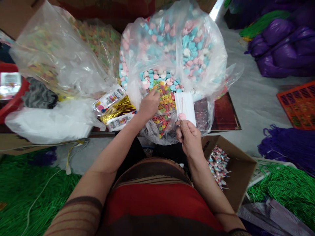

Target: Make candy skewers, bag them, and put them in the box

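Note:
My left hand (149, 104) reaches into the heap of small ring-shaped gummies (166, 102), its fingers drawn together at the pile. Whatever is between its fingertips is too small to make out. Between thumb and fingers my right hand (189, 135) grips a thin stick with a pink candy (182, 116) on it. Behind that stick is a flat white rectangular piece (189, 106), perhaps paper. Just beyond the gummies, pink, blue and white candies (169, 77) spill from the mouth of a large clear bag (157, 49).
To the left lie gold twist ties (118, 109), printed packets (121, 121), white plastic bags (54, 119) and a bag of gummies (98, 42). Below right, a cardboard box (240, 170) holds wrapped candy sticks (218, 164). An orange crate (299, 105) stands on the floor.

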`<state>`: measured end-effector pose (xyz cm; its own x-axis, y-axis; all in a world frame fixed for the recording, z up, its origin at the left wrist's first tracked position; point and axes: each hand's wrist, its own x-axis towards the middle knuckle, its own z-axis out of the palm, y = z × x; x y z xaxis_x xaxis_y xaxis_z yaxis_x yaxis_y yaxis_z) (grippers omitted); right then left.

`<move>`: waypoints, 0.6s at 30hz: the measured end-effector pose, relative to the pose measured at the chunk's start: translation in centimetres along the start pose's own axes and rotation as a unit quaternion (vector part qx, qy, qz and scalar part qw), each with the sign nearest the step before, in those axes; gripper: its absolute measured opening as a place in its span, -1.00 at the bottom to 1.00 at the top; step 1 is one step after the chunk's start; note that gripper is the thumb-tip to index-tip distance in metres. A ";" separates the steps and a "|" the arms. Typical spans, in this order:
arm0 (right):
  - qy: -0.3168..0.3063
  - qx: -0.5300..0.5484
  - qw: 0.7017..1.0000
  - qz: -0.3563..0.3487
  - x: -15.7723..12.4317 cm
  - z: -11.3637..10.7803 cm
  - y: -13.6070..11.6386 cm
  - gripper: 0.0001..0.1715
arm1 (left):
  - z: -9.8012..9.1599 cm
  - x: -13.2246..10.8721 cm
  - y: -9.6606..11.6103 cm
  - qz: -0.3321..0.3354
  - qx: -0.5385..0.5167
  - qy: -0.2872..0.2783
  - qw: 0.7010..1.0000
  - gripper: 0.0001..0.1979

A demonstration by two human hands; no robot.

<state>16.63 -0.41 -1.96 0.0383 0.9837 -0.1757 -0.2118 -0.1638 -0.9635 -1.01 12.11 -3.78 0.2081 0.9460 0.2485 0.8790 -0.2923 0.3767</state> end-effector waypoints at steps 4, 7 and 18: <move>-0.002 -0.003 1.000 0.003 -0.1 0.0 0.1 -0.50 | 0.2 0.1 -1.9 -0.028 -0.054 0.038 0.997 -0.80; -0.014 -0.009 1.000 0.007 -0.1 0.4 0.3 -0.48 | 0.3 -0.1 -2.8 -0.048 -0.097 0.047 0.993 -0.81; -0.042 -0.038 0.998 0.028 0.0 1.1 0.1 -0.48 | 0.0 -0.4 -2.3 -0.054 -0.113 0.073 0.989 -0.85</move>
<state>15.58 -0.35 -1.85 -0.0535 0.9751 -0.2152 -0.1364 -0.2206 -0.9658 -3.10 12.40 -4.79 0.0392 0.9478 0.3166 0.7704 -0.2304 0.5945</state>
